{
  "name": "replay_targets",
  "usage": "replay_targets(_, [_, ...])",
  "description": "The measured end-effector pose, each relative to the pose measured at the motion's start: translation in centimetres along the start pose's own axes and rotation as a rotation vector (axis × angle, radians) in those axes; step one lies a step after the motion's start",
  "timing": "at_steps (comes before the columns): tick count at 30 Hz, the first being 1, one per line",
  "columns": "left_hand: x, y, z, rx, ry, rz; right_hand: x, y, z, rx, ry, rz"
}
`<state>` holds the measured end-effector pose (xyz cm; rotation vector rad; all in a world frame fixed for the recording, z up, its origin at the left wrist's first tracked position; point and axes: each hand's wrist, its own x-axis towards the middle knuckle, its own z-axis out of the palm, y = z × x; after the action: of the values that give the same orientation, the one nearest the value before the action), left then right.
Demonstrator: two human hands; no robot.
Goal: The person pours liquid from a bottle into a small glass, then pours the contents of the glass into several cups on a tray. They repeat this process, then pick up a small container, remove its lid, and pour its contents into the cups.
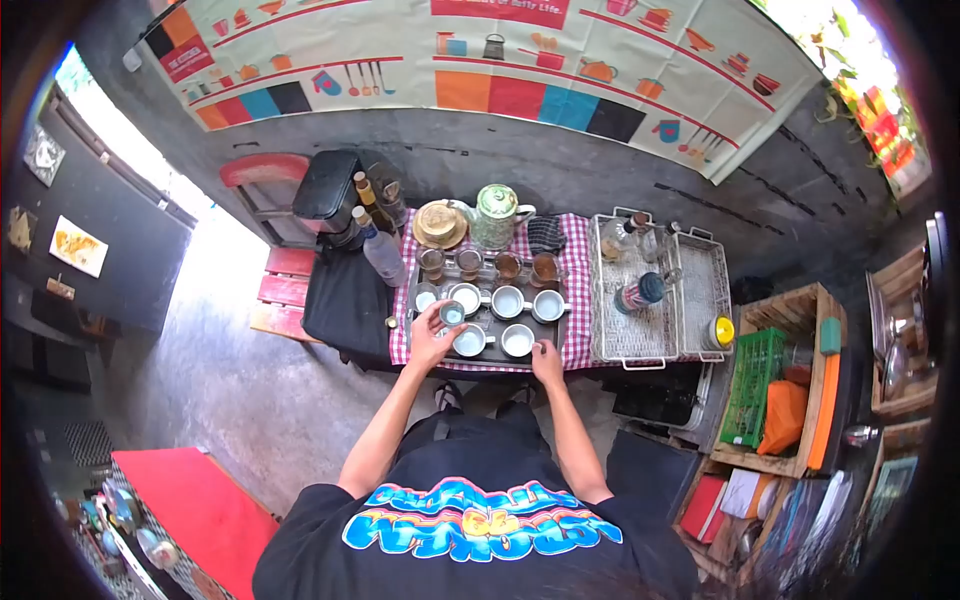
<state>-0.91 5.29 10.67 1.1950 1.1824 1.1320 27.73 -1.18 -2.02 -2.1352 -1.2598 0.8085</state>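
My left hand [431, 338] is closed around a small clear glass [452, 313], lifted over the left part of a dark tray [494, 357]. At the tray's front right corner, my right hand [546, 363] has its fingers closed at the handle side of a white cup [517, 341]. Another white cup [469, 341] sits to its left. Behind them is a row with white cups [507, 301] and a glass [425, 296] at the left end. Farther back stand several glasses [507, 266] with brown contents.
A green patterned teapot [495, 217] and a woven hat-shaped item [440, 222] stand behind the tray on a checkered cloth [577, 250]. Bottles [380, 252] are at left. Wire baskets [630, 340] with jars are at right, beside a wooden crate [800, 400].
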Motion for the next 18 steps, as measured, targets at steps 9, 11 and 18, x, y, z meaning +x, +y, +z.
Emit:
replay_targets(9, [0.5,0.4,-1.8,0.043,-0.092,0.017,-1.0,0.3,3.1,0.079,0.118,-0.05])
replay_targets(11, [0.6,0.4,-1.8,0.032,-0.101,0.007,-0.3,1.9,3.9,0.096,0.084,-0.064])
replay_targets(18, [-0.4,1.2,-1.1,0.045,-0.06,-0.009,1.2,5.2,4.7,0.28,-0.133,-0.057])
